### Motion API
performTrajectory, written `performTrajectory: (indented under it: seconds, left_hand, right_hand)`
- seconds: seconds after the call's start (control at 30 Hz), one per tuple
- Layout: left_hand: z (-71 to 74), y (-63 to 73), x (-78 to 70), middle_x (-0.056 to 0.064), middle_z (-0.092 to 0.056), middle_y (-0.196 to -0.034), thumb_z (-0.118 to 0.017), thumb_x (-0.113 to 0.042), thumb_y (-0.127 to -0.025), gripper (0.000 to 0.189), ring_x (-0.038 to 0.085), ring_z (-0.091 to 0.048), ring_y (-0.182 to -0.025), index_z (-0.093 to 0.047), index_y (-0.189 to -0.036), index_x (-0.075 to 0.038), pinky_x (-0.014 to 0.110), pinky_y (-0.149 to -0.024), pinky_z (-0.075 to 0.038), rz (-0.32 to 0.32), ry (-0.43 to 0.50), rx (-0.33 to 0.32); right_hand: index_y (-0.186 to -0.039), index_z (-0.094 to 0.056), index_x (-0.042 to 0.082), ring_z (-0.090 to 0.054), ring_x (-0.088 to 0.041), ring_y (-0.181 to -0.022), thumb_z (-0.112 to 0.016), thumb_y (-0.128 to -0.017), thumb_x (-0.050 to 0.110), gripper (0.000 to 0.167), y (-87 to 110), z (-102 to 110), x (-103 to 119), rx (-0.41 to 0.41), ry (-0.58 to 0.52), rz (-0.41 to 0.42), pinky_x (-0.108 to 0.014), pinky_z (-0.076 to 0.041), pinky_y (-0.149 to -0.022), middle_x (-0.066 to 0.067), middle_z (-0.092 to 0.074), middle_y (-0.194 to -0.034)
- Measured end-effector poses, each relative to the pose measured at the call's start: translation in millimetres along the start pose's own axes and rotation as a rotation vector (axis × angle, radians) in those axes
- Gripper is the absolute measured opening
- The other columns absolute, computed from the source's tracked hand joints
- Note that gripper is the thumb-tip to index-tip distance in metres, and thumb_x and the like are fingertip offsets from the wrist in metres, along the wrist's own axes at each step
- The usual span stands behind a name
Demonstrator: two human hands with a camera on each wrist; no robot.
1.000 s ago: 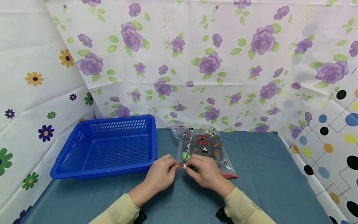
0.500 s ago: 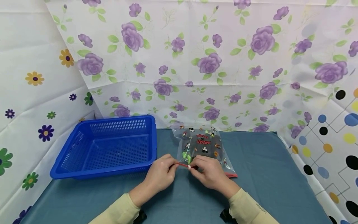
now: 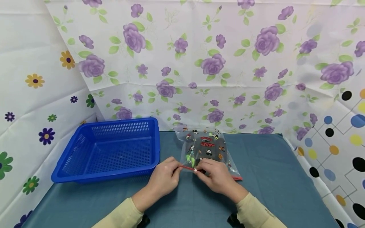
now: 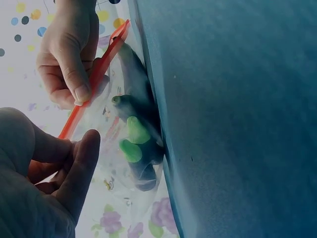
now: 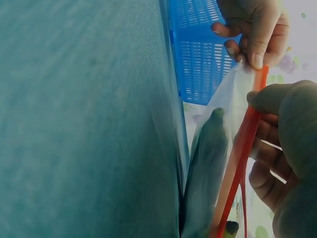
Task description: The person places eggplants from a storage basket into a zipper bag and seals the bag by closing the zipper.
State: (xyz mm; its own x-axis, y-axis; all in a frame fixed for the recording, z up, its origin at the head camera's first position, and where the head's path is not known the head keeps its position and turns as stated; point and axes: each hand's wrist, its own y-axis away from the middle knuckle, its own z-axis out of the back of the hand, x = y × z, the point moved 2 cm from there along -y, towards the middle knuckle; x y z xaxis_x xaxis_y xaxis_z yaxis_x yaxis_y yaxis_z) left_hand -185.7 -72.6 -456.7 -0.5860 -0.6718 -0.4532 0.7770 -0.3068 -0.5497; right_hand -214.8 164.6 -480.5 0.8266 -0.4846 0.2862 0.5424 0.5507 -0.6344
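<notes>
A clear zip bag (image 3: 208,148) with cartoon prints and red lettering lies on the table, its red zip strip (image 3: 187,167) facing me. My left hand (image 3: 164,174) pinches the strip's left end. Between thumb and fingers, my right hand (image 3: 215,175) pinches the small white slider (image 3: 195,170) on that strip, a short way to the right. Inside the bag, the left wrist view shows dark elongated things (image 4: 136,74) and two bright green rounded pieces (image 4: 131,150). A long dark green thing (image 5: 208,163) fills the near part in the right wrist view.
To the left of the bag stands a blue plastic basket (image 3: 155,152) with slotted walls. A blue-green cloth (image 3: 271,177) covers the table. Flower-printed sheets (image 3: 182,69) hang behind and to the left, with a dotted one (image 3: 339,164) on the right.
My right hand has slid to the right along the zip strip with the white slider, so more red strip shows between the hands. The left hand holds its place.
</notes>
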Motion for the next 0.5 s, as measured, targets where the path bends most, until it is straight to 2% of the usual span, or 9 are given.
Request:
performTrajectory:
  seconds: [0.5]
  left_hand:
    - [0.8, 0.5, -0.7, -0.005, -0.068, -0.088, -0.082, -0.002, -0.098, 0.008, 0.005, -0.062, -0.073, -0.084, -0.094, -0.008, 0.025, -0.065, -0.056, -0.016, -0.016, -0.011]
  right_hand:
    - [-0.100, -0.078, 0.024, -0.062, 0.001, -0.077, -0.088, -0.097, 0.014, 0.015, 6.3, 7.3, -1.5, 0.030, 0.039, -0.013, -0.023, -0.052, -0.065, 0.014, -0.068, -0.094]
